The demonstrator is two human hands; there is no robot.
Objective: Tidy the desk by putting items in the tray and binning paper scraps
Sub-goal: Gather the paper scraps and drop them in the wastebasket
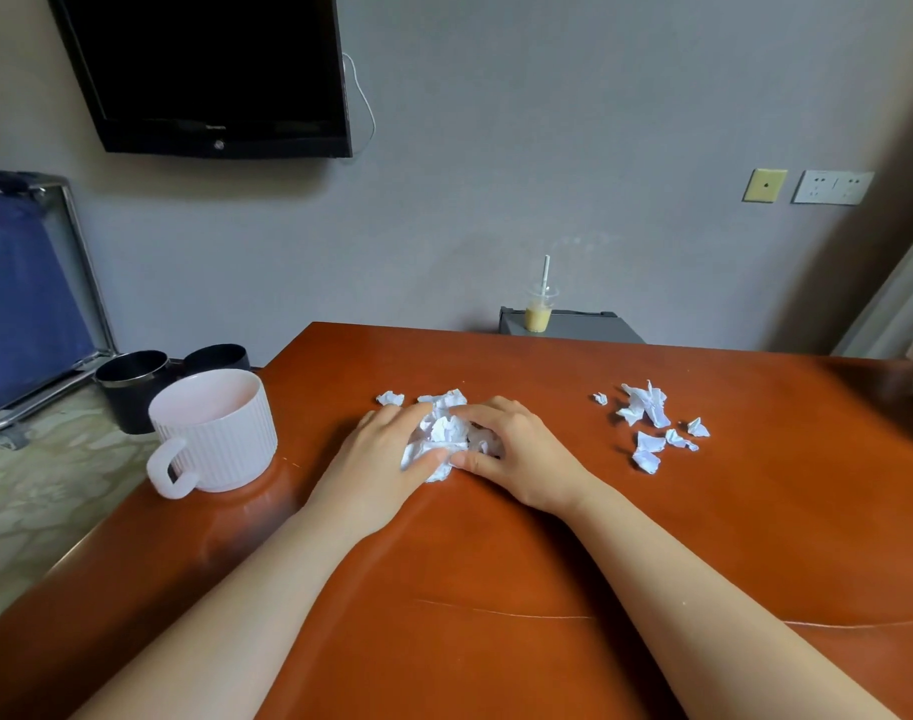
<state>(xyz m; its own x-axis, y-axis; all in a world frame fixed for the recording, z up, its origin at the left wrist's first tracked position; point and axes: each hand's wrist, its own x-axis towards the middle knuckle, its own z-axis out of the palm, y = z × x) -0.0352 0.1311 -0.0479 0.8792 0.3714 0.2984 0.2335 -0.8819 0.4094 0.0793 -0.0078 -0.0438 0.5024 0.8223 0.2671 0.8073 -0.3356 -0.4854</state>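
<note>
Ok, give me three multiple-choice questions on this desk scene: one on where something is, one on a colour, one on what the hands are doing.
1. Where does the white ribbed container stand on the desk?
A) at its left edge
B) at its far right corner
C) in its middle

2. What colour is the drink in the straw cup?
A) blue
B) yellow
C) red

3. What are the left hand and right hand doing?
A) lifting the container
B) lying flat and far apart
C) cupping a paper pile between them

Answers:
1 A, it stands right at the left edge.
2 B, the liquid is plainly yellow.
3 C, curled fingers close on the crumpled pile from both sides.
</note>
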